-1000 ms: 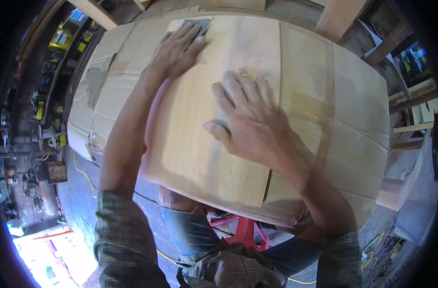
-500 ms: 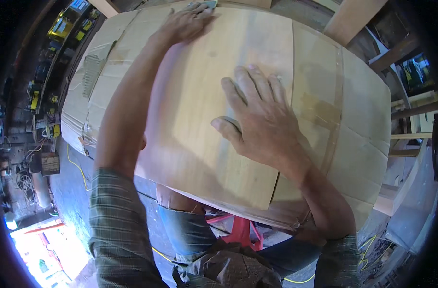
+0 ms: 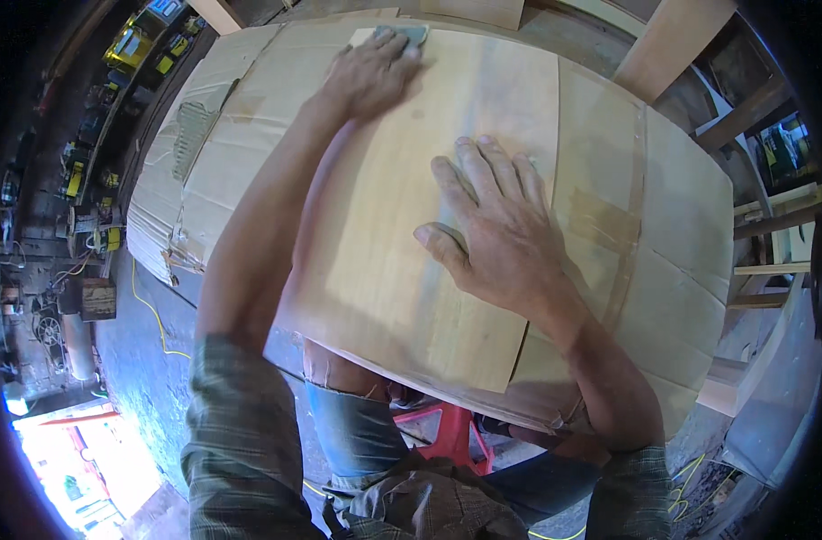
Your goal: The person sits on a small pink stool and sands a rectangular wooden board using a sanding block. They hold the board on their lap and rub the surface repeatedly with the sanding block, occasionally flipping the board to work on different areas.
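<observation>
You are in the middle of sanding the wooden panel [image 3: 411, 270], by the look of it, and the stroke has reached the far edge. Your left hand [image 3: 370, 76] is stretched out to about 12 o'clock, fingers curled down over a small grey sanding pad [image 3: 409, 34] and pressing it flat on the panel's top corner. Your right hand [image 3: 496, 229] lies open, palm down, fingers spread toward 12 o'clock, gripping nothing and simply bracing the panel near its middle.

The panel sits in the centre of the view on a worktop covered with flattened cardboard [image 3: 663, 225], its near edge overhanging toward your knees at 6 o'clock. It is pale, smooth-looking timber with a straight grain running away from you, a faint greyish streak along the middle and a seam toward 3 o'clock.

The next move likely calls for drawing the pad along the grain with even pressure, keeping your right hand planted so the panel does not slide on the cardboard, and staying clear of the pad's path

A red stool [image 3: 442, 432] shows below the worktop
</observation>
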Motion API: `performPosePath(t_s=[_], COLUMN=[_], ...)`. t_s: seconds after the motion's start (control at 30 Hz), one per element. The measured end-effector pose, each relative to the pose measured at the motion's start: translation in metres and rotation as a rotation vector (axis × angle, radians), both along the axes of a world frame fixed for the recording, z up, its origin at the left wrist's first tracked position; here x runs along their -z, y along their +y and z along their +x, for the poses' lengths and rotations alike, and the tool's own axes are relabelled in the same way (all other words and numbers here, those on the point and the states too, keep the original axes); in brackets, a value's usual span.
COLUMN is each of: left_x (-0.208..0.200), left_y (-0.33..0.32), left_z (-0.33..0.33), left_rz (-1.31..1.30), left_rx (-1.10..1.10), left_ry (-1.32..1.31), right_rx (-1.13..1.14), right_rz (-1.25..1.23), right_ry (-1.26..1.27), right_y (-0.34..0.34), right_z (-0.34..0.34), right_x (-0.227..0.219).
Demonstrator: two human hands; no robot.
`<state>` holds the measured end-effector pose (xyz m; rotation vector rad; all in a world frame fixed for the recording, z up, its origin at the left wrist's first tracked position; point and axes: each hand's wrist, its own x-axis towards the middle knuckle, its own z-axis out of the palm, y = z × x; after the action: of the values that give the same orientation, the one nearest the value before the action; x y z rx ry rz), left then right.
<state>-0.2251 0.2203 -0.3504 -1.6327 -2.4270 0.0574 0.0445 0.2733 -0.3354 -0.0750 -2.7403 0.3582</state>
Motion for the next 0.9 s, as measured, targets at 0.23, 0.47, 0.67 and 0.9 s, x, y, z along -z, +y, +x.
performPosePath(t_s=[0.23,0.47,0.67,0.9], left_x=[0.001,0.005,0.000,-0.006], left_y=[0.002,-0.016,-0.053,0.010], left_z=[-0.008,0.041,0.077,-0.025], left_rz=[-0.019,0.192,0.132,-0.044], left_rx=[0.050,0.061,0.040,-0.115], left_ry=[0.173,-0.164,-0.115,-0.066], right_rx=[0.027,0.013,0.018,-0.027], right_rz=[-0.002,0.017,0.028,-0.033], right_ry=[0.012,0.015,0.062,0.003], right_y=[0.002,0.010,0.008,0.003], right_z=[0.003,0.004,0.004,0.002], right_x=[-0.001,0.002,0.008,-0.003])
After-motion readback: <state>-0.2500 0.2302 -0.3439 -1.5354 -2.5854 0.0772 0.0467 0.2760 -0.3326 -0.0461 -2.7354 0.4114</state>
